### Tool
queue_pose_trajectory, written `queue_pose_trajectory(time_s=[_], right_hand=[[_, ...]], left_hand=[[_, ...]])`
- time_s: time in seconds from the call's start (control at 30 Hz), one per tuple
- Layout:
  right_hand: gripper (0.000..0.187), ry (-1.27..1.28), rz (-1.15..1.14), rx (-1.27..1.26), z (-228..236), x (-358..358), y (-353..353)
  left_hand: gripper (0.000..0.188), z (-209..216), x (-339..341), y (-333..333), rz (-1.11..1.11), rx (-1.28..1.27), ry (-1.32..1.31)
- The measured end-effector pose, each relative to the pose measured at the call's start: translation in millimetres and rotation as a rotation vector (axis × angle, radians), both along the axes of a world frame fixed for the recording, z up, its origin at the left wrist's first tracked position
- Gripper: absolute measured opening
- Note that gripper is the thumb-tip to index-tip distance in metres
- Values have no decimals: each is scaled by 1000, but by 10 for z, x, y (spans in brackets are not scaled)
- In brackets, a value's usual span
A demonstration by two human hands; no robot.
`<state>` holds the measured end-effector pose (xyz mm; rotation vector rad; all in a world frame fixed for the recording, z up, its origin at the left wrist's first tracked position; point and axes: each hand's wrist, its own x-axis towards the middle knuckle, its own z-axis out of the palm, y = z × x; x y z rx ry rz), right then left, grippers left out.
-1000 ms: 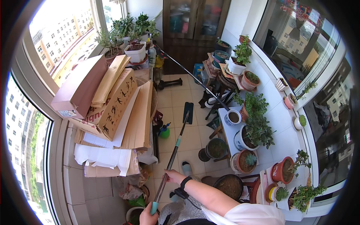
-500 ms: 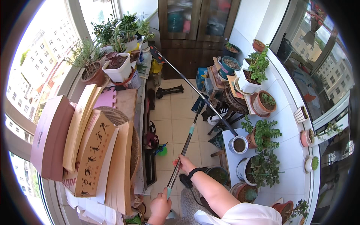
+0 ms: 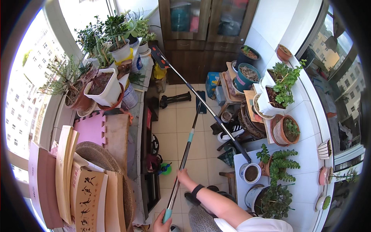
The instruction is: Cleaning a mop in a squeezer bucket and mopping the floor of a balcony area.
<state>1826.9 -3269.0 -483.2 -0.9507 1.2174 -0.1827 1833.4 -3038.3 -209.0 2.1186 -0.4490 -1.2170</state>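
Observation:
A long mop (image 3: 189, 139) with a metal shaft and teal grips reaches across the tiled floor; its flat dark head (image 3: 201, 101) rests on the tiles at the far end. My right hand (image 3: 182, 176) grips the shaft midway, a black band on the wrist. My left hand (image 3: 162, 222) holds the teal end of the handle at the bottom edge of the view. A second long pole with a flat dark head (image 3: 157, 54) leans diagonally from the right side toward the plant shelf.
Potted plants crowd the left sill (image 3: 101, 83) and the white counter (image 3: 309, 147) on the right. Stacked cardboard and a pink foam mat (image 3: 92, 127) lie at the left. A dark wooden cabinet (image 3: 205, 34) closes the far end. Pots and a stool stand along the right of the floor.
My view has swung forward and up along the balcony; the cardboard stack slid to the lower left and the cabinet came closer. Both hands stay on the mop, whose head now lies farther down the floor.

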Motion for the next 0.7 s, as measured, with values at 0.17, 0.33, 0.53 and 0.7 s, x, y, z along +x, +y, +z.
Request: queue_pose_trajectory(time_s=[0.17,0.33,0.53,0.7], right_hand=[[41,-101,24,195,417,122,-1283],[55,-70,-106,15,468,-24,-939],[63,-12,-29,-52,582,-105,625],[62,-67,62,80,1022,-132,1529]], left_hand=[[51,-199,23,-1024,207,-36,305],[52,-160,0,-579,282,-66,536],[47,570,153,486,396,74,621],[39,797,-10,1399,549,52,603]])
